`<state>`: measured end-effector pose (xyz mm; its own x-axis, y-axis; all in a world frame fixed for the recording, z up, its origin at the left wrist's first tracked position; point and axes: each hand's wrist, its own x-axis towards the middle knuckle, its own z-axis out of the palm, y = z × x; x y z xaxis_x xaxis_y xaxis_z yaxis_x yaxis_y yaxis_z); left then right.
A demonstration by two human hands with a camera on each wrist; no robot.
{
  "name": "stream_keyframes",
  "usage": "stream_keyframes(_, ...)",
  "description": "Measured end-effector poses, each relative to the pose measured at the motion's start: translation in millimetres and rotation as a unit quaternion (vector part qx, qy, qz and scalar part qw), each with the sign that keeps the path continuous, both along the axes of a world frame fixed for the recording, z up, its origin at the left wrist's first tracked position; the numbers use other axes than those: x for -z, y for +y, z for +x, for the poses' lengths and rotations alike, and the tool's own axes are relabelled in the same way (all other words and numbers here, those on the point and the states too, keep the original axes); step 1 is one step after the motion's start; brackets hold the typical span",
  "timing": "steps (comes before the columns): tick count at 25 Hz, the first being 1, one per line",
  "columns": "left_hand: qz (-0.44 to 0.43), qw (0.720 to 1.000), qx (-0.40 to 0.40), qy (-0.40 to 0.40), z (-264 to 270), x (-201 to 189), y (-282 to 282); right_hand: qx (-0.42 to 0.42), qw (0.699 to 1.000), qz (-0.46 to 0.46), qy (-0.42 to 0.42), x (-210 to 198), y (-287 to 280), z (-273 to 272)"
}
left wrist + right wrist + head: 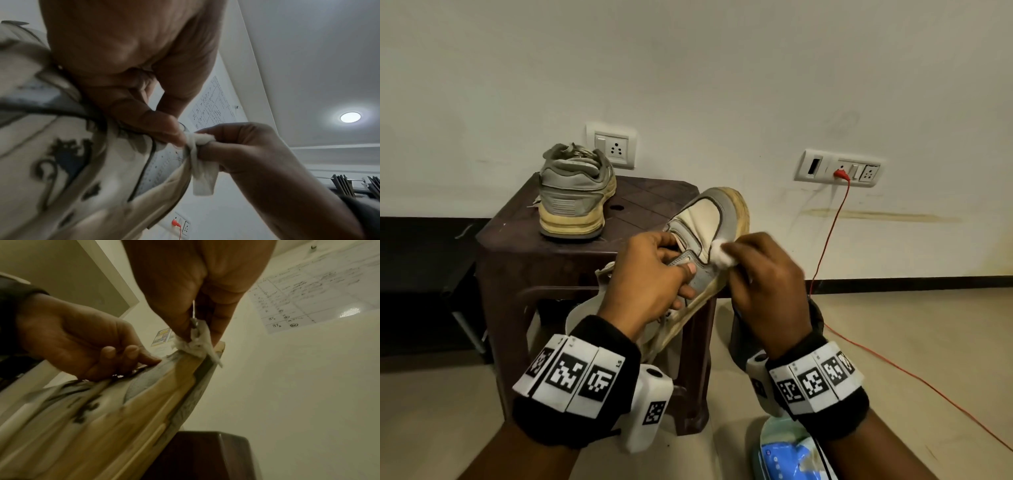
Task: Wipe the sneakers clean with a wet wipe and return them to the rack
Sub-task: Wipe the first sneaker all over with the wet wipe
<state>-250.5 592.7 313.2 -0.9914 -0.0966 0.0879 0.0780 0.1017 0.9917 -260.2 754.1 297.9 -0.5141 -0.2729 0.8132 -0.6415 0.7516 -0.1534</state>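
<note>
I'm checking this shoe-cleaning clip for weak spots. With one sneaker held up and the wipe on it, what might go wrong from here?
1. The left hand alone holds the raised sneaker in the air; hard rubbing by the right hand might twist it loose.
2. The wet wipe is bunched small, so it may smear dirt rather than lift it.
3. The other sneaker sits near the stool edge; a bump could knock it off.

The left hand (131, 68) grips the upper of a cream and grey sneaker (68, 154) that fills the lower left; the right hand (251, 149) pinches a crumpled white wet wipe (202, 164) against the sneaker's side, just beside the left thumb; behind, a wall socket (183, 224) holds a red plug (176, 222); a round ceiling light (350, 117) glows.
</note>
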Motion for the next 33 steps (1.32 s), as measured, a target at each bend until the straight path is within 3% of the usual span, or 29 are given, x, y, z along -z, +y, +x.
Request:
stream_keyframes(5, -0.058, 0.998, 0.024, -0.003, 3.0, 3.2, 6.4, 0.046, 0.994, -0.100, 0.013, -16.8, 16.9, -19.7)
stream_keyframes(12, -0.017, 1.000, 0.000, -0.026, -2.4, 3.8, 0.2, -0.054, 0.996, 0.063, -0.027, -0.6, -3.2, 6.3)
stream_keyframes(15, -0.030, 0.999, 0.009, -0.029, -2.3, 1.9, 1.1, -0.026, 0.999, 0.032, -0.005, -0.1, -3.4, 2.0)
stream_keyframes(18, -0.166, 0.986, -0.002, 0.016, 0.8, -2.1, 1.9, 0.007, 1.000, -0.019, 0.006, -2.6, -0.9, -9.1)
stream_keyframes(20, -0.359, 0.931, -0.028, 0.056, 6.1, -5.9, 6.5, 0.010, 0.999, -0.034, -0.003, -4.1, -0.6, -14.0)
stream_keyframes(22, -0.470, 0.880, -0.037, 0.054, 9.7, -6.4, 14.1, -0.003, 0.998, -0.057, -0.009, -7.6, 0.1, -16.8)
stream_keyframes(24, -0.460, 0.887, -0.016, 0.036, 7.0, -4.2, 19.6, -0.004, 0.997, -0.077, -0.003, -11.4, 5.9, -19.1)
stream_keyframes(28, -0.332, 0.941, 0.031, 0.051, -7.8, -1.2, 7.3, -0.002, 0.996, -0.090, -0.024, -7.7, 23.9, -22.2)
stream_keyframes(33, -0.205, 0.975, 0.079, 0.033, -8.6, 0.7, -9.5, -0.058, 0.997, -0.016, -0.050, 4.9, 27.1, -8.8)
